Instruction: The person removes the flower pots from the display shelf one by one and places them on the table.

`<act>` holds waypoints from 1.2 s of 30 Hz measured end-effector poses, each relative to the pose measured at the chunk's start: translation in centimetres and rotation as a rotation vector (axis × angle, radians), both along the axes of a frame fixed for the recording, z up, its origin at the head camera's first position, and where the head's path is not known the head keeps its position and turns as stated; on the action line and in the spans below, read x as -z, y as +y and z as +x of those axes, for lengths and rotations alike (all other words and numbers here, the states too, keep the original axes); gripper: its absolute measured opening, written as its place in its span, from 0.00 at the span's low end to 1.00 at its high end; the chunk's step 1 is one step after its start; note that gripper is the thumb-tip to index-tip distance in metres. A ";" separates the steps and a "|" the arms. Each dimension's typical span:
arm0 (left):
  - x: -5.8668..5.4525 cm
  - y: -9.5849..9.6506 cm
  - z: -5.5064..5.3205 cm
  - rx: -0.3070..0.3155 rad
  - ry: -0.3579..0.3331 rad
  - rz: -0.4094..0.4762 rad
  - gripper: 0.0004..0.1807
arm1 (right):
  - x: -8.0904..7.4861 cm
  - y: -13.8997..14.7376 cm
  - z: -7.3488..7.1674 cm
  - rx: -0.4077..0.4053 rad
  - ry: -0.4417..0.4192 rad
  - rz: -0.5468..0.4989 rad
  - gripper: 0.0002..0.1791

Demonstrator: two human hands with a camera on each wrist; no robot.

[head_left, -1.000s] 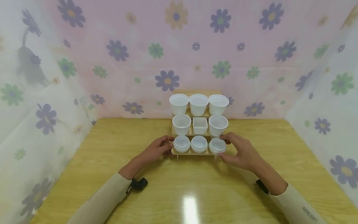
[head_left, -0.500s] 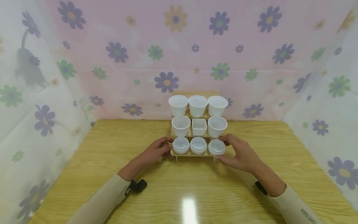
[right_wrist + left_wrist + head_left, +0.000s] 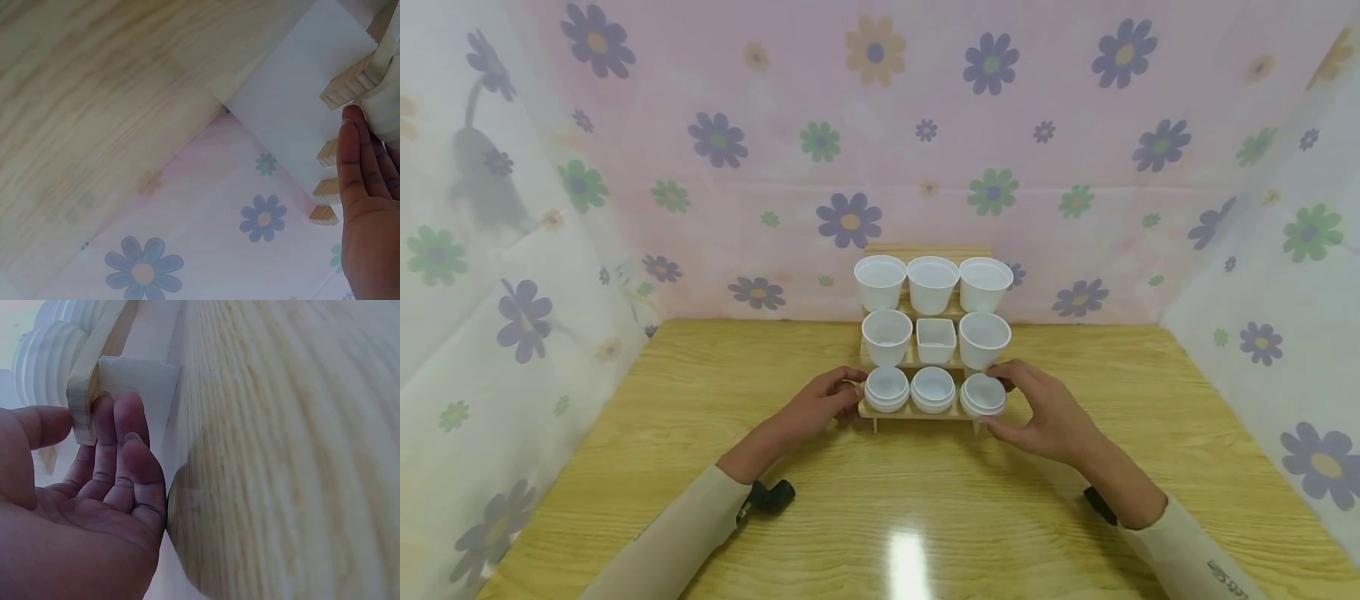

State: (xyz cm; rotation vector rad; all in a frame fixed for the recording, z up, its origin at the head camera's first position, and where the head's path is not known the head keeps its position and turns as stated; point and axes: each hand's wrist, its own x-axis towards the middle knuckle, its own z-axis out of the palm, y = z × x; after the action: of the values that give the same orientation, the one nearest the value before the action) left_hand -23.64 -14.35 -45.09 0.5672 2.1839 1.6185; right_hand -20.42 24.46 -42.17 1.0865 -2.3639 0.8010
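The left hand's (image 3: 820, 404) fingers pinch the rack's (image 3: 910, 413) left end, likely steadying it; the right hand's (image 3: 1051, 417) fingers pinch its front-right pot (image 3: 982, 398). Stepping probably makes every pot reachable.

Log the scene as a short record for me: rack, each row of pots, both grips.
Rack: tiered, wooden steps, standing on the table
Top row: three round white pots
Middle row: square white pot between two round ones
Bottom row: three small round white pots
Left grip: thumb and fingers pinch the left end of the bottom step
Right grip: thumb and fingers around the bottom row's right-end pot
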 end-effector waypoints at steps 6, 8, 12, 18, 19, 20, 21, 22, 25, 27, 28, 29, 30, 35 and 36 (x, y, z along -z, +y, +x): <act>0.0 0.0 0.1 0.005 -0.013 0.004 0.25 | 0.1 -0.1 0.3 0.009 -0.004 0.002 0.37; 0.1 -0.1 0.2 0.005 -0.013 0.004 0.25 | 0.1 -0.1 0.3 0.004 0.006 0.002 0.38; 0.1 -0.2 0.2 0.001 -0.015 0.002 0.24 | 0.2 -0.2 0.2 -0.003 0.022 0.000 0.37; 0.2 -0.2 0.3 -0.007 -0.023 -0.003 0.25 | 0.1 -0.3 0.4 -0.012 0.019 -0.011 0.35; 0.3 -0.3 0.3 -0.006 -0.021 -0.007 0.25 | 0.1 -0.3 0.4 -0.014 0.024 -0.013 0.35; 0.2 -0.3 0.3 -0.007 -0.020 -0.007 0.25 | 0.0 -0.3 0.4 -0.017 0.029 -0.013 0.35; 0.2 -0.3 0.3 -0.007 -0.018 -0.008 0.25 | -0.1 -0.3 0.4 -0.020 0.034 -0.014 0.35; 0.2 -0.2 0.4 -0.006 -0.018 -0.008 0.25 | -0.1 -0.3 0.4 -0.023 0.037 -0.015 0.35; 0.1 -0.2 0.3 0.000 -0.014 -0.005 0.25 | -0.3 -0.2 0.4 -0.022 0.040 -0.012 0.35; 0.0 -0.1 0.1 -0.001 -0.012 -0.004 0.25 | -0.5 -0.1 0.4 -0.017 0.030 -0.009 0.34; -0.1 0.0 0.0 0.000 -0.007 -0.004 0.25 | -0.6 0.0 0.3 -0.015 0.029 -0.007 0.33; -0.1 0.0 0.0 0.001 -0.003 -0.004 0.25 | -0.7 0.1 0.3 -0.016 0.028 -0.009 0.33; -0.1 0.1 -0.1 0.000 0.001 -0.004 0.25 | -0.8 0.1 0.3 -0.017 0.028 -0.012 0.33; 0.2 0.0 -0.1 0.001 -0.007 -0.001 0.25 | -0.8 0.0 0.5 -0.030 0.048 -0.029 0.34; 0.2 -0.1 -0.1 0.000 -0.008 -0.003 0.25 | -0.7 0.0 0.5 -0.029 0.049 -0.029 0.33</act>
State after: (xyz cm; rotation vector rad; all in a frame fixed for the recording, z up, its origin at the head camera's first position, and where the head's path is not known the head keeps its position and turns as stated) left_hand -23.76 -14.41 -45.29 0.5584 2.1799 1.6147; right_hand -19.95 24.42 -41.46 1.1183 -2.2940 0.8073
